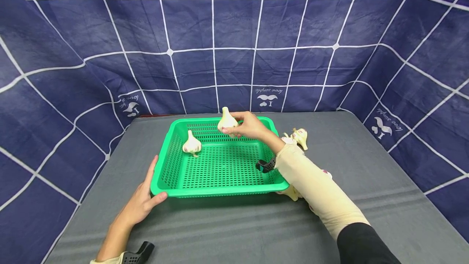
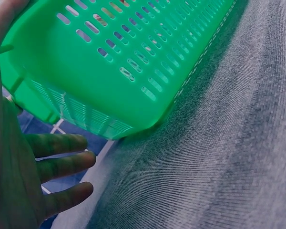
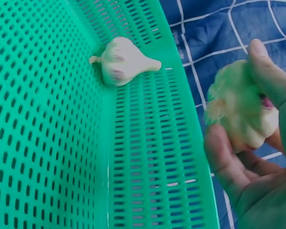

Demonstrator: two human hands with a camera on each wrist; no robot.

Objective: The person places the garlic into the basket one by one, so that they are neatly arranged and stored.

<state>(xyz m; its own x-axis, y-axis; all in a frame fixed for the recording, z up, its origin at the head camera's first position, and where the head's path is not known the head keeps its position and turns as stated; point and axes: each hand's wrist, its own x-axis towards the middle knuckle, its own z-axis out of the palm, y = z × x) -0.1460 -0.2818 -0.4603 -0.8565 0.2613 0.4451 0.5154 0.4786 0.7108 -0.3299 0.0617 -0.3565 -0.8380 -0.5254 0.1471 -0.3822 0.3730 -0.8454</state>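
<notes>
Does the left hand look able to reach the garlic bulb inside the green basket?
Probably yes: the left hand is at the near left corner of the green basket, and nothing covers the garlic bulb from above.

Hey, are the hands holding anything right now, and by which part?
The right hand holds a garlic bulb by the sides of its round body. The left hand touches the green basket at its near left corner.

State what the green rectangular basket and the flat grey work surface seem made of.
Green rectangular basket: probably moulded plastic, slightly glossy, given its smooth sheen and uniform slots.

Flat grey work surface: apparently covered in ribbed fabric, matt, since fine parallel ridges show close up; fibre unclear.
</notes>
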